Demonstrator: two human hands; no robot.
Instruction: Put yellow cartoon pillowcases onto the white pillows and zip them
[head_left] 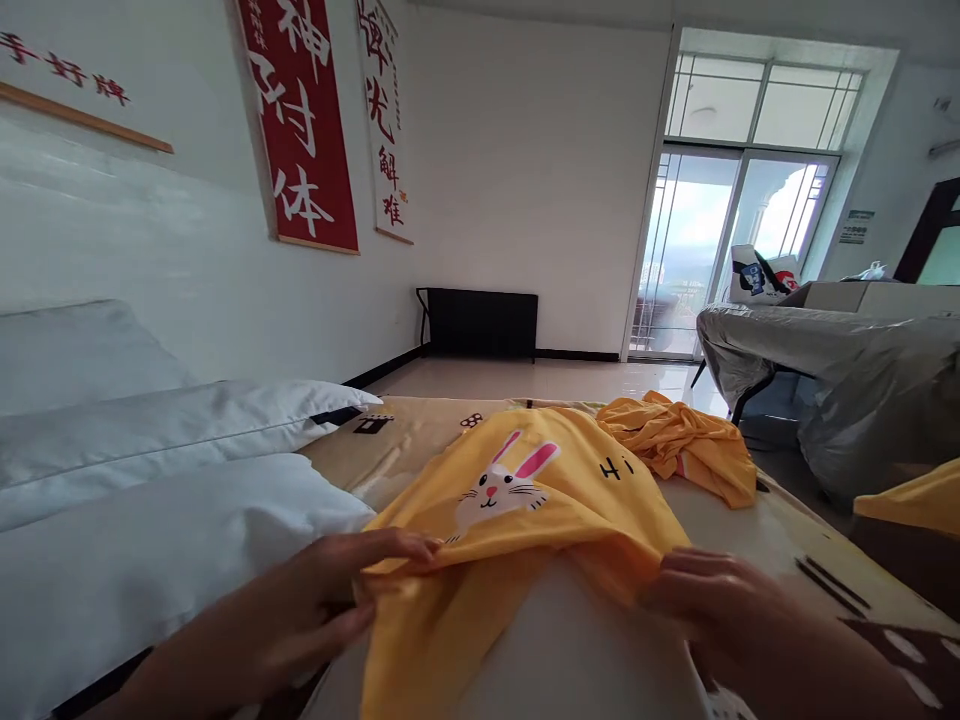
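A yellow pillowcase (577, 500) lies in front of me on the bed, printed with a white rabbit with pink ears and the letters "Hi". My left hand (330, 600) pinches its near edge at the left, and a flap of the cloth hangs down beside the fingers. At the right, my right hand (705, 600) grips the same edge; its fingertips are partly hidden in the cloth. Between the hands the near edge is lifted, and a white pillow (585, 650) shows beneath it. How far the pillow reaches inside is hidden.
Several white pillows (187, 540) are stacked at the left. A crumpled yellow cloth (682, 440) lies on the patterned bed cover (397, 450) at the far right. Another yellow cloth (915, 500) is at the right edge. A plastic-covered table (840, 330) stands beyond.
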